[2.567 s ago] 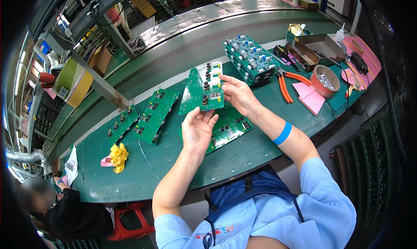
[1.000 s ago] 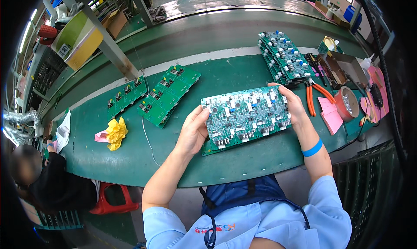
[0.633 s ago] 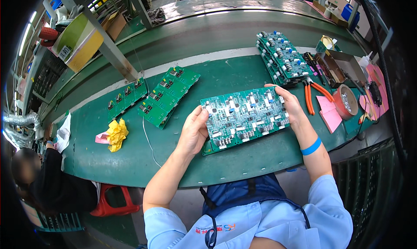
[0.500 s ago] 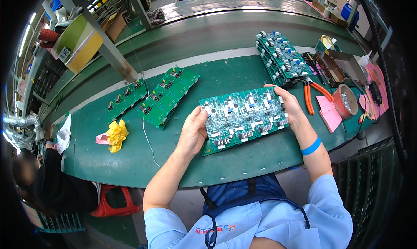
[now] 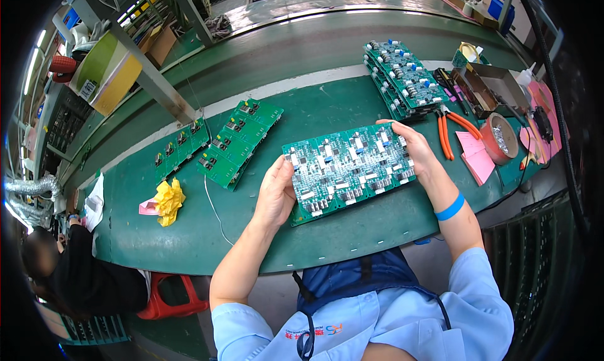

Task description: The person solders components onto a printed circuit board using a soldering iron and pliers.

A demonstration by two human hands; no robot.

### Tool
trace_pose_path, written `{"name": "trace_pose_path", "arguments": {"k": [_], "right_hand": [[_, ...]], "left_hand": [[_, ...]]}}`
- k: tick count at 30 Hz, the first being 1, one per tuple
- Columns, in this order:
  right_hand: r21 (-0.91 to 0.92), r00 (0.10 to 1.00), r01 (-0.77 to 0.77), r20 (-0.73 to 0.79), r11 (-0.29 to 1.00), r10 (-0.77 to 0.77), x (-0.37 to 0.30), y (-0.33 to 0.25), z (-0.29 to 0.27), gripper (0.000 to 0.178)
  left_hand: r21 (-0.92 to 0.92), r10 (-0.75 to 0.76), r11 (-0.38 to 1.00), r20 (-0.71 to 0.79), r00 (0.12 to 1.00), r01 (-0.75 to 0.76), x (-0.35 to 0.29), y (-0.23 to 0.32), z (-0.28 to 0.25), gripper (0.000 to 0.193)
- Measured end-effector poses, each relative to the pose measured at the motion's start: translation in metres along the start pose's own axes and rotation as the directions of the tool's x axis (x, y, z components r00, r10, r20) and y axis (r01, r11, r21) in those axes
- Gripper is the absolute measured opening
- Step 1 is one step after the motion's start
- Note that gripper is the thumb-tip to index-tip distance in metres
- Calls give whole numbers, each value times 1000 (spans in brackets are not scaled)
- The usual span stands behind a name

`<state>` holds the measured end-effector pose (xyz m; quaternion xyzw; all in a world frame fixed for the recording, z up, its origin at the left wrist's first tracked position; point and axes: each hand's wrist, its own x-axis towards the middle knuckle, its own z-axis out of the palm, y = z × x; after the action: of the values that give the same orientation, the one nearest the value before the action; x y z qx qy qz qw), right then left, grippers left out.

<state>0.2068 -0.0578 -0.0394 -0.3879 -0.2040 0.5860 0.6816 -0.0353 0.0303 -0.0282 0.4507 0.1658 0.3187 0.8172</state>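
Between my two hands is a green circuit board panel (image 5: 349,169), its component side facing up and its face slightly tilted. My left hand (image 5: 275,190) grips the panel's left edge, with the thumb on top. At the far right corner, my right hand (image 5: 412,148) is closed on the other end. The undersides of the fingers are hidden by the board. Beyond it, to the left, lie two more board panels, a larger one (image 5: 242,144) and a narrower one (image 5: 182,148). A stack of populated boards (image 5: 406,78) stands at the back right.
Orange-handled pliers (image 5: 445,134), pink paper (image 5: 473,159), a round orange tub (image 5: 499,139) and a metal tray (image 5: 494,89) sit to the right. Crumpled yellow paper (image 5: 169,202) and a thin white cable (image 5: 215,213) lie left. A co-worker (image 5: 94,270) sits at the far left.
The view has shifted slightly. Both hands keep their hold on the circuit board panel, which shows almost the same tilt and place over the table.
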Motion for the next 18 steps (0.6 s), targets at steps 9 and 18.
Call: {"name": "trace_pose_path", "arguments": {"k": [9,18], "right_hand": [[-65,1000,-4,10,998,4,1,4,-2,27],[-53,999,1,34,999,1,0,4,-1,26]], "left_hand": [[60,63,996,28,998,-64,-2,-2,0,45],[82,83,993,1,997,-82,-3,-3,1,51]]}}
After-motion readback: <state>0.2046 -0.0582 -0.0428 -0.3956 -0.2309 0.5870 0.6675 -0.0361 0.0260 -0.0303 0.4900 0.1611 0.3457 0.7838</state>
